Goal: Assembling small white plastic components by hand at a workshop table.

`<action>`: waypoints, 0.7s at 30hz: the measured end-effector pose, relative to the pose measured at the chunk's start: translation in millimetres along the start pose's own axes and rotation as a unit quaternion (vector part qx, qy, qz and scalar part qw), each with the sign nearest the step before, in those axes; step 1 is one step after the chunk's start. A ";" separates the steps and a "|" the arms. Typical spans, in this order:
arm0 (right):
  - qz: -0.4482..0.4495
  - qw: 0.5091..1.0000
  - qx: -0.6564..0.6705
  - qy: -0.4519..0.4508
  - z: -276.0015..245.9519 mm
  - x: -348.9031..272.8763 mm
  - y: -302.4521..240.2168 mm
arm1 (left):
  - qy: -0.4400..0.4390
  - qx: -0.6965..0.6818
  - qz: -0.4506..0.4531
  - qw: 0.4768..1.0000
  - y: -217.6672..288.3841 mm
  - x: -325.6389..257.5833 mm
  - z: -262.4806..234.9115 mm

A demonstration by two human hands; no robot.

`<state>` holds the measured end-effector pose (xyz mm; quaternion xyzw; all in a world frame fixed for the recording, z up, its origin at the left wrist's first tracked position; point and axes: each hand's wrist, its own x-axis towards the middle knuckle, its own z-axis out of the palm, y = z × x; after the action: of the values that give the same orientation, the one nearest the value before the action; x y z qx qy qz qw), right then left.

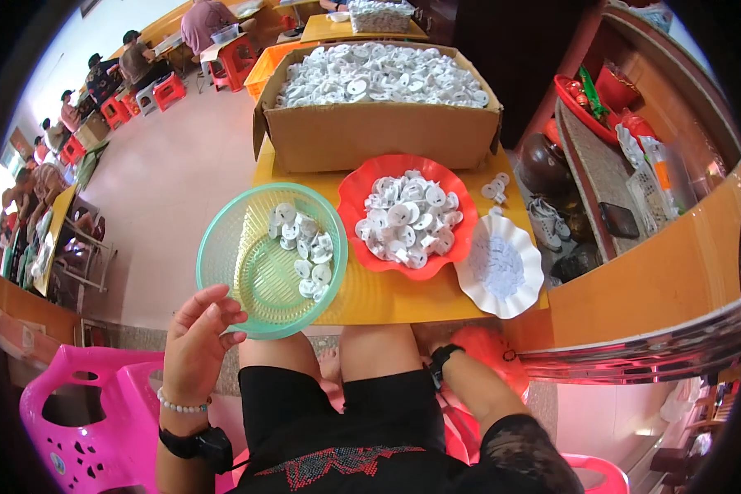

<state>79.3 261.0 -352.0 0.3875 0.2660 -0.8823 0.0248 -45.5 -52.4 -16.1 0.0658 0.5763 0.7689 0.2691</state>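
My left hand [199, 328] is raised at the near left rim of a green plastic basket [209, 239]. Its fingers are loosely bent and apart, with nothing seen between them. Inside the basket, small round white plastic parts [303, 239] lie along the right side. My right hand [430, 336] is down by my right thigh at the table's front edge, mostly hidden, so its fingers do not show. Beside the basket, a red wavy-edged bowl [351, 193] is heaped with similar white parts [407, 218]. A white scalloped dish [528, 290] to its right holds small pale pieces [499, 265].
A cardboard box [379, 136] full of white parts stands at the yellow table's [387, 306] far side. A few loose parts [496, 189] lie right of the red bowl. A pink chair [90, 412] is at my left. People sit working at tables at the far left.
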 end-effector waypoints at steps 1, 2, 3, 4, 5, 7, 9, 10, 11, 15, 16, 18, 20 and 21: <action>0.011 1.000 -0.011 -0.010 8.7 4.3 -2.6 | 0.006 0.001 0.000 1.000 -0.3 1.9 1.2; 0.022 0.999 -0.020 -0.018 11.3 1.9 -4.0 | 0.004 0.006 -0.017 1.000 -1.0 7.4 4.5; 0.031 0.999 -0.032 -0.029 14.3 1.0 -3.1 | 0.001 0.010 -0.031 0.999 -0.2 15.2 8.8; 0.038 0.998 -0.040 -0.039 7.4 -2.8 -6.2 | 0.003 0.012 -0.030 0.999 -0.1 23.9 14.7; 0.044 0.997 -0.048 -0.047 1.9 -5.3 -7.5 | -0.004 0.065 -0.066 0.996 -0.8 32.7 22.5; 0.062 0.994 -0.057 -0.063 4.6 -10.4 -8.3 | -0.036 0.143 -0.123 0.981 1.4 47.3 33.8; 0.077 0.992 -0.066 -0.077 1.4 -18.6 -10.0 | -0.052 0.229 -0.118 0.965 2.4 63.1 34.6; 0.082 0.991 -0.069 -0.080 0.4 -21.6 -12.0 | -0.072 0.308 -0.109 0.942 -0.6 73.8 36.5; 0.087 0.990 -0.073 -0.082 -1.4 -26.5 -12.5 | -0.078 0.351 -0.107 0.927 -4.5 85.5 33.6; 0.111 0.986 -0.082 -0.091 -9.6 -45.1 -15.1 | -0.128 0.527 -0.052 0.838 -26.0 118.4 30.3; 0.132 0.981 -0.103 -0.098 -7.4 -54.0 -22.4 | -0.138 0.529 -0.056 0.836 -32.0 123.4 27.1; 0.200 0.961 -0.043 -0.186 -59.6 -14.1 1.2 | -0.172 0.601 0.037 0.780 -43.3 136.2 24.9; 0.159 0.971 -0.106 -0.145 -88.2 5.1 21.3 | -0.170 0.597 0.042 0.783 -49.1 146.5 24.2; 0.118 0.970 -0.179 -0.112 -91.8 10.5 26.9 | -0.179 0.612 0.032 0.769 -44.5 148.6 25.1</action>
<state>140.2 284.5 -422.6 0.3041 0.3676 -0.8489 0.2274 -145.9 50.2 -79.9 0.3715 0.8639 0.2357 0.2452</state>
